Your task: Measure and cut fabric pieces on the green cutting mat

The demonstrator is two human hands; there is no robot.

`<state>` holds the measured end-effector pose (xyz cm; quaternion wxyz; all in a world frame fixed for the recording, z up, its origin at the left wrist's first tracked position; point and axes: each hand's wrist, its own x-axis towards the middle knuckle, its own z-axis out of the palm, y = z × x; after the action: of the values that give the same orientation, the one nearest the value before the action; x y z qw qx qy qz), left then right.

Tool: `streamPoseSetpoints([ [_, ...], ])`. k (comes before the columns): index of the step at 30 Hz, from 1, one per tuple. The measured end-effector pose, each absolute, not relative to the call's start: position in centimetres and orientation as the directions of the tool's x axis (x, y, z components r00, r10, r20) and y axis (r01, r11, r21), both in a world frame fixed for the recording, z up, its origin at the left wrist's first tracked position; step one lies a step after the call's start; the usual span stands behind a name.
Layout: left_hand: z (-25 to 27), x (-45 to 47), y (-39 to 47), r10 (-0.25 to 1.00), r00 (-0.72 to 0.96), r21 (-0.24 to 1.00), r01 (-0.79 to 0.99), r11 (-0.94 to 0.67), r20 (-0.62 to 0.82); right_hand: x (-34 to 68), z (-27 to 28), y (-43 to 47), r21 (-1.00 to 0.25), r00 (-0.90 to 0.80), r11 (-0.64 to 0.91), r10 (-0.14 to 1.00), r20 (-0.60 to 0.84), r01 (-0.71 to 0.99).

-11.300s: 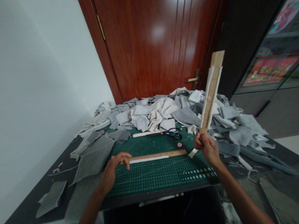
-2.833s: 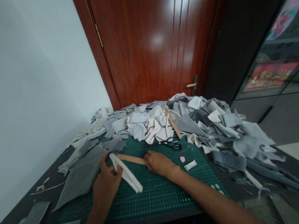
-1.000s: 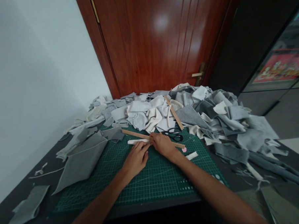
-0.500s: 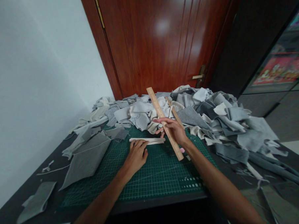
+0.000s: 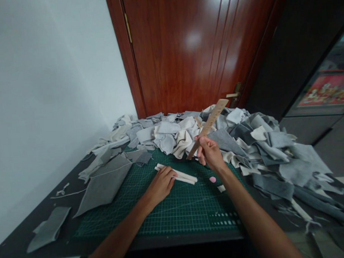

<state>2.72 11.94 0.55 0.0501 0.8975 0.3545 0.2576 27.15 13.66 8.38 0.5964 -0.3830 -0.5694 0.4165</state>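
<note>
On the green mat (image 5: 181, 212), left hand (image 5: 162, 180) covers white fabric (image 5: 188, 178), grip unclear; right hand (image 5: 210, 152) holds a wooden ruler (image 5: 216, 114). Even pressure should limit skewing.

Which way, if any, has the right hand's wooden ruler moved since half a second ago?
Yes: against the door handle, the wooden ruler in the right hand has swung, its upper end shifting rightward in view to close beside it.

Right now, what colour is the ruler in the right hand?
The ruler is light brown; it shows in the head view.
</note>
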Motion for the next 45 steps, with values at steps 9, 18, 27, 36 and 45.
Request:
streamPoseSetpoints([
  [9, 0.4, 3.2, 11.9, 0.657, 0.595, 0.317, 0.582, -0.749, 0.462, 29.7, 8.5, 13.2, -0.487, 0.133, 0.402, 0.65, 0.748, 0.775],
  [18, -0.9, 3.3, 12.3, 0.635, 0.615, 0.247, 0.598, -0.762, 0.467, 26.5, 8.1, 12.8, -0.275, -0.327, 0.538, 0.767, 0.552, 0.797],
  [27, -1.4, 3.5, 12.4, 0.631, 0.635, 0.209, 0.611, -0.763, 0.447, 22.3, 6.4, 11.9, -0.198, -0.418, 0.48, 0.862, 0.285, 0.855],
  [36, -1.3, 3.7, 12.3, 0.625, 0.629, 0.209, 0.608, -0.766, 0.463, 21.1, 4.2, 12.5, -0.156, -0.398, 0.426, 0.899, 0.184, 0.891],
  [45, -1.2, 3.9, 12.8, 0.66, 0.574, 0.271, 0.619, -0.737, 0.485, 21.4, 3.9, 12.9, -0.156, -0.421, 0.449, 0.889, 0.183, 0.88],
])
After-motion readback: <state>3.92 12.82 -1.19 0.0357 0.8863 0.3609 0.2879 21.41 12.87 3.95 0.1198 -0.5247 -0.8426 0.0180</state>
